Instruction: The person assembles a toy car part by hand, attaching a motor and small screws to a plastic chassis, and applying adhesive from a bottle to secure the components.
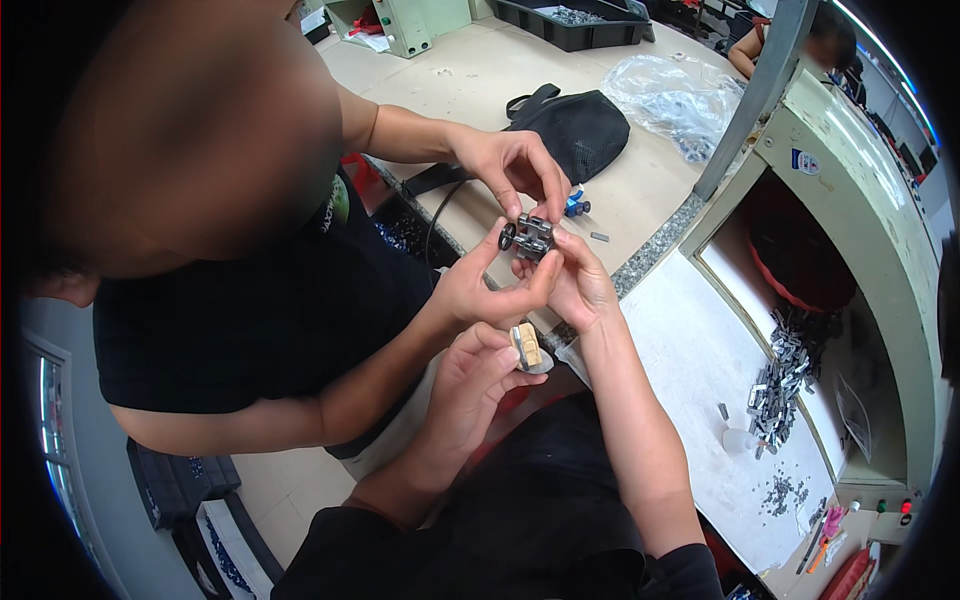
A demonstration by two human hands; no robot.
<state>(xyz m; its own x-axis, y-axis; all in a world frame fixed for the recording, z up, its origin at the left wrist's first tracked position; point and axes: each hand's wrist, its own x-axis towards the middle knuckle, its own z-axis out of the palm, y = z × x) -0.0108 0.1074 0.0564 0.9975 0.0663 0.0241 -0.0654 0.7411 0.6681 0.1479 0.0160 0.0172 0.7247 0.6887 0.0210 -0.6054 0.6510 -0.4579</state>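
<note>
My left hand (470,378) is closed round a small yellowish ridged block (530,343) with a grey part along its edge, held below the other hands. Just above it, my right hand (582,284) grips the near right side of a small dark metal assembly (534,236) with round, wheel-like parts. A co-worker on the left has both hands on the same assembly. The co-worker's upper hand (512,168) pinches it from above, and the lower hand (492,284) touches it from the left. Overlapping fingers hide part of the assembly.
Behind the hands, a black bag (578,130), a blue piece (577,206) and clear plastic (672,98) lie on the table. A grey post (757,100) stands beside a pale green cabinet (860,180) on the right. Metal parts (782,385) are heaped on its white work surface.
</note>
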